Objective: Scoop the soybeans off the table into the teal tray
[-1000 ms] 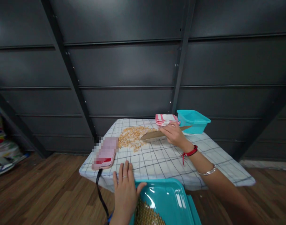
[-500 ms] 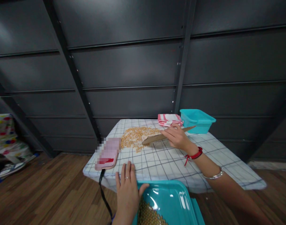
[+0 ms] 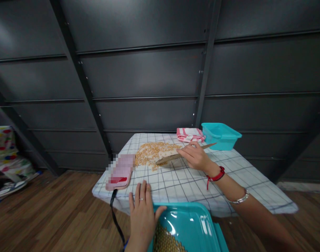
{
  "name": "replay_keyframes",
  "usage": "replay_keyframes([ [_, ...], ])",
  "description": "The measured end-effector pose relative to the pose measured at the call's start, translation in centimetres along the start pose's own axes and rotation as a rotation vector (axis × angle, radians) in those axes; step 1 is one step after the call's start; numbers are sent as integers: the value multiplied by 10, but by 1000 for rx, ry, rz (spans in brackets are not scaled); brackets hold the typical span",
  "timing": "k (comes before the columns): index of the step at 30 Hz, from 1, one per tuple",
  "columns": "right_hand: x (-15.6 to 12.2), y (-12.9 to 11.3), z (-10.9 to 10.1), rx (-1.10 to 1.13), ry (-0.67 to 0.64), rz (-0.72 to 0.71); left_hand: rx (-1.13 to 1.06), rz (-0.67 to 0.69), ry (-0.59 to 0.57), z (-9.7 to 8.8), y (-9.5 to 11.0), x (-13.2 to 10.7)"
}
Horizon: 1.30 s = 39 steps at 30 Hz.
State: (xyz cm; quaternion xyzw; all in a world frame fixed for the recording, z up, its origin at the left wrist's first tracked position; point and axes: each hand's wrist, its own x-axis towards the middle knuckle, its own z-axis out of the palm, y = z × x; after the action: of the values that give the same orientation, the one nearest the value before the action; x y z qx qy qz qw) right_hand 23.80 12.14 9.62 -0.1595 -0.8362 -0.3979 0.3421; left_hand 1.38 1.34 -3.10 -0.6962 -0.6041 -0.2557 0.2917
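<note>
My right hand [image 3: 194, 156] grips a flat strip of cardboard [image 3: 170, 158] above the cloth. The strip is tilted, with its lower left end at the edge of a spread of small round golden pieces [image 3: 149, 154]; I cannot tell whether they are beans or beads. At the near table edge, my left hand [image 3: 143, 210] lies with its fingers stretched out, the thumb over the rim of a turquoise tray [image 3: 187, 213]. More small round pieces [image 3: 169, 241], darker in tone, are gathered in the tray's lower left part.
A checked cloth [image 3: 180, 182] covers the table. To the left lies a pink phone-like case [image 3: 123, 171] with a black strap [image 3: 115, 213]. A folded pink-and-white towel [image 3: 190, 134] and a turquoise tub [image 3: 221, 136] stand at the back right, before a dark panelled wall [image 3: 139, 77].
My right hand has shifted slightly left and down, taking the cardboard with it, so its lower end sits further left at the golden pieces. My left hand has hardly moved.
</note>
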Motion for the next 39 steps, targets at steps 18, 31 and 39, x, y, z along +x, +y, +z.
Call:
replay_keyframes([
  [18,5,-6,-5,16,83,-30,31,25,40,1,-1,0],
  [31,4,-10,-2,54,37,-35,66,50,68,-4,0,2],
  [39,4,-10,-5,68,70,-57,24,20,51,-1,0,1],
])
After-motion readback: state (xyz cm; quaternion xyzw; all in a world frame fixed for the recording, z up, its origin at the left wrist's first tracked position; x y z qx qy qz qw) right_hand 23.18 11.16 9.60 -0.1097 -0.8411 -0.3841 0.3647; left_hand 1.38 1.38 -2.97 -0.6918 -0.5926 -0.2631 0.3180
